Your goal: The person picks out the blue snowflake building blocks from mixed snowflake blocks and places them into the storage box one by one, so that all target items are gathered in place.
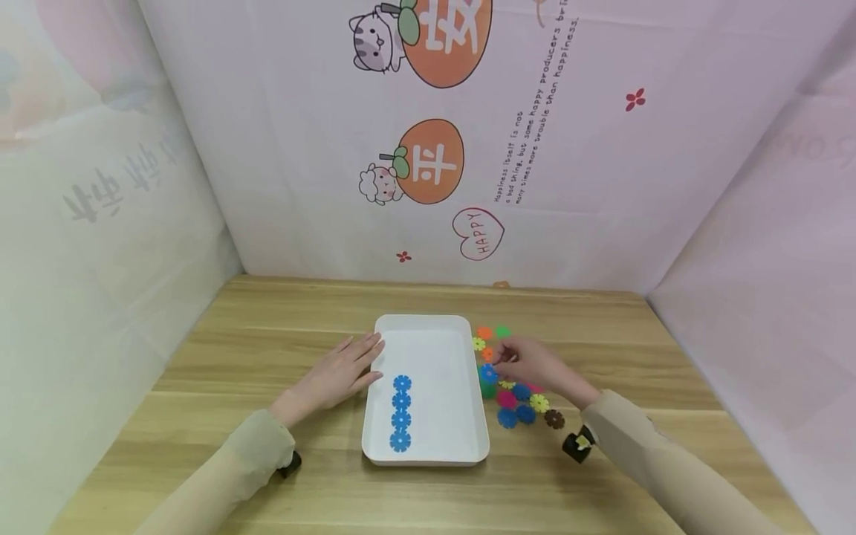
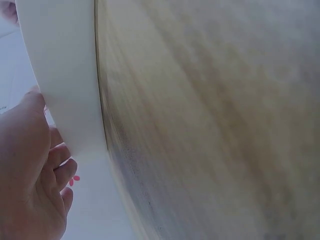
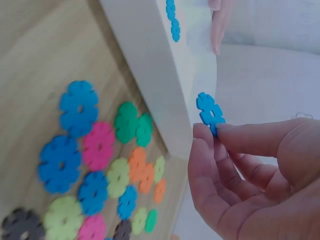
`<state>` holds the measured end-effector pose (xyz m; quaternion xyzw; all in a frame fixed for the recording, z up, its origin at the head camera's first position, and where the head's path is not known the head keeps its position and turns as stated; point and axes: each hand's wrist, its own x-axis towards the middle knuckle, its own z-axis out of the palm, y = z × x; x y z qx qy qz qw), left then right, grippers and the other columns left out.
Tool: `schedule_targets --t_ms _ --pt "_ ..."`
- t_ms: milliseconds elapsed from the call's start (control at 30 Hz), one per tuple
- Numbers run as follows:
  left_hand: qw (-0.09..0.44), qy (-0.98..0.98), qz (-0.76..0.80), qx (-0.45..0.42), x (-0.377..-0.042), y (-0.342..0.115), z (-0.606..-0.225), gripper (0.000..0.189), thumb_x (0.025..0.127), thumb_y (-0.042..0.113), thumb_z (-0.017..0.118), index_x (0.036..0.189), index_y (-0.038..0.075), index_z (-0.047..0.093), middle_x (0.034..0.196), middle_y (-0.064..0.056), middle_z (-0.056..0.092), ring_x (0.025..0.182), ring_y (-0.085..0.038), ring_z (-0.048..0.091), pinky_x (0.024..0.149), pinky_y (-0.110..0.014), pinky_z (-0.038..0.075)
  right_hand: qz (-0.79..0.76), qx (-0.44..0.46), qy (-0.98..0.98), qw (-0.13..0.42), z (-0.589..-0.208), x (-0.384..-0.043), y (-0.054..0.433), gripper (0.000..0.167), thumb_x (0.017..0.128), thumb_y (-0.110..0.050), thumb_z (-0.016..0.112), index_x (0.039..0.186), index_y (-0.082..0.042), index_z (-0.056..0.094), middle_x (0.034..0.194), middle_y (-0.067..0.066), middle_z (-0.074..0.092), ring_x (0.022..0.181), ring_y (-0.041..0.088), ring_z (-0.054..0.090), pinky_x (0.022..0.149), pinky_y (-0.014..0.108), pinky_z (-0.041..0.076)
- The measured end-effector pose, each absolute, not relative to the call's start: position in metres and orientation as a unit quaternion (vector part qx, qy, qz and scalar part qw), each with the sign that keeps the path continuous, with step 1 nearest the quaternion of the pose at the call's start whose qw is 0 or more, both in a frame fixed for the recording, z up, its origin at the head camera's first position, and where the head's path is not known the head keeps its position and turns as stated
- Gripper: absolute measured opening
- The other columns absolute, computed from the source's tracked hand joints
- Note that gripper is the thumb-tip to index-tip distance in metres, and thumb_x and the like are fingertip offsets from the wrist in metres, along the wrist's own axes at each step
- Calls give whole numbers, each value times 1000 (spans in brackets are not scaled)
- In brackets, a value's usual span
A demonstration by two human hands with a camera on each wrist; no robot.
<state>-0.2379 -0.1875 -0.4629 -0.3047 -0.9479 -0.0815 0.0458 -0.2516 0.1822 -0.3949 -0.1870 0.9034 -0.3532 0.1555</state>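
Loose discs (image 1: pixel 507 399) beside the tray wall (image 3: pixel 150 75)

Stretched in from the lower corners, in beige sleeves: left arm (image 1: pixel 224 464) and right arm (image 1: pixel 669 461), angled inward, with 2 bare hands past the cuffs. Resting the left hand (image 1: pixel 341 371) palm down, with fingers (image 1: pixel 363 345) extended and slightly spread. Pinching with the right hand (image 1: pixel 533 365), between thumb (image 3: pixel 255 139) and forefinger (image 3: pixel 202 162), with other fingers bent behind.
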Motion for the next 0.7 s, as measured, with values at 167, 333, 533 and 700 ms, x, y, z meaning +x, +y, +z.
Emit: schedule_targets --t_ms 167,333,533,700 --pt "49 -948 -81 -303 -237 -188 -465 63 104 41 47 154 4 34 162 -15 32 150 -32 33 122 -56 27 -376 -180 893 167 -398 -264 156 5 94 -5 64 96 -1 62 92 12 67 80 27 69 75 42 63" --pt "49 -948 -80 -304 -236 -188 -468 64 104 42 46 154 5 34 162 -15 32 150 -32 33 122 -55 28 -370 -184 894 172 -405 -276 127 5 94 -8 66 95 -2 64 90 9 66 75 14 66 72 28 62" --pt "37 -951 -85 -295 -237 -186 -470 65 104 45 44 155 7 31 163 -13 29 151 -31 30 123 -55 26 -347 -185 902 176 -412 -285 97 5 93 -8 68 93 -3 66 87 7 67 70 12 64 70 24 61" --pt "36 -952 -85 -291 -238 -187 -468 64 105 45 44 155 8 32 163 -12 29 151 -31 30 123 -55 26 -349 -190 900 180 -415 -289 78 5 93 -7 67 93 -2 67 85 8 69 69 12 63 69 23 60"
